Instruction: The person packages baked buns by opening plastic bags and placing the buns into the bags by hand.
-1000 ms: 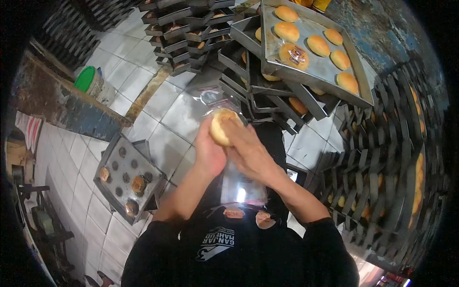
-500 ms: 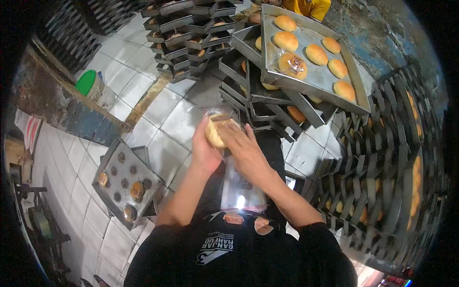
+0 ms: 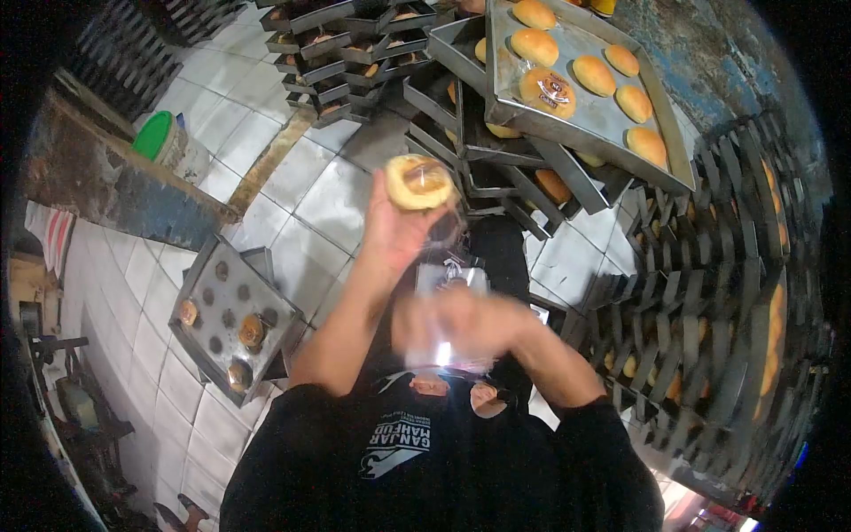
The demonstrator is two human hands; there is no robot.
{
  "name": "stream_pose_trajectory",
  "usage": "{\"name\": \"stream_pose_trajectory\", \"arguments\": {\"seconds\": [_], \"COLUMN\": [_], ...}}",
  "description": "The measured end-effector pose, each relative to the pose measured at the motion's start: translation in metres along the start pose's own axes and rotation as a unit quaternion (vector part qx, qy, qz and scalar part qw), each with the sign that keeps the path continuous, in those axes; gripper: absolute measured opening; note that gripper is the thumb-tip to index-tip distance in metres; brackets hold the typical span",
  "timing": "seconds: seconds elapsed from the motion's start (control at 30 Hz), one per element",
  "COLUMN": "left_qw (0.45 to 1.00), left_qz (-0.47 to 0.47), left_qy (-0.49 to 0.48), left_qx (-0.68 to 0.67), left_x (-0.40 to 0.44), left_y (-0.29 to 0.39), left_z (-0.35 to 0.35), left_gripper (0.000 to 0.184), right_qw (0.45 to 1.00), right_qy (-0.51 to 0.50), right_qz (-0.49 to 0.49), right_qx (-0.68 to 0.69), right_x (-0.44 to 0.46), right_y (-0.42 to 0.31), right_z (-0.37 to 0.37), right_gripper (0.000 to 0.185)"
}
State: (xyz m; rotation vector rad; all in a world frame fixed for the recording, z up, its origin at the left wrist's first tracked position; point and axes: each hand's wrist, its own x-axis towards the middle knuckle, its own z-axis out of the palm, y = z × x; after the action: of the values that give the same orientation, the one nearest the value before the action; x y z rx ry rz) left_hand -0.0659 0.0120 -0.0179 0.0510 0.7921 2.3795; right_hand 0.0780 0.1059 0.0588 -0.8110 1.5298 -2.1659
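Note:
My left hand (image 3: pixel 393 232) grips a round bread (image 3: pixel 420 183) in clear plastic, raised in front of me, its browned face showing. Loose clear film trails from it on the right. Lower down, my right hand (image 3: pixel 461 321) is smeared by motion over a stack of clear printed bags (image 3: pixel 450 279) on my lap, and its fingers cannot be made out. On the upper right a metal tray (image 3: pixel 581 120) holds several golden buns (image 3: pixel 593 76) and one bagged bun (image 3: pixel 547 92).
Stacked trays (image 3: pixel 337 58) stand at the top and more tray stacks (image 3: pixel 700 328) at the right. A floor tray (image 3: pixel 213 344) with a few wrapped breads lies at the left. A bucket with a green lid (image 3: pixel 152 136) is at the upper left.
My right hand has left the bread and moved down over the bags. My left hand has raised the bread slightly, and its browned face is now uncovered.

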Motion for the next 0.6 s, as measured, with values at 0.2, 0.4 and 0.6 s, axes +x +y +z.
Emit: {"name": "stream_pose_trajectory", "arguments": {"seconds": [0.2, 0.4, 0.6], "left_qw": [0.992, 0.992, 0.966], "left_qz": [-0.04, 0.063, -0.218], "left_qy": [0.081, 0.027, -0.016], "left_qx": [-0.085, 0.105, -0.141], "left_x": [0.0, -0.004, -0.07], "left_y": [0.01, 0.02, 0.018], "left_z": [-0.004, -0.032, 0.006], "left_gripper": [0.078, 0.064, 0.053], "right_qw": [0.88, 0.992, 0.685], "right_qy": [0.302, 0.093, 0.375], "right_qz": [-0.007, 0.069, -0.129], "right_qx": [-0.368, 0.042, -0.612], "right_x": [-0.001, -0.043, -0.007], "right_y": [0.018, 0.001, -0.002], "right_z": [-0.034, -0.002, -0.014], "right_gripper": [0.023, 0.026, 0.032]}}
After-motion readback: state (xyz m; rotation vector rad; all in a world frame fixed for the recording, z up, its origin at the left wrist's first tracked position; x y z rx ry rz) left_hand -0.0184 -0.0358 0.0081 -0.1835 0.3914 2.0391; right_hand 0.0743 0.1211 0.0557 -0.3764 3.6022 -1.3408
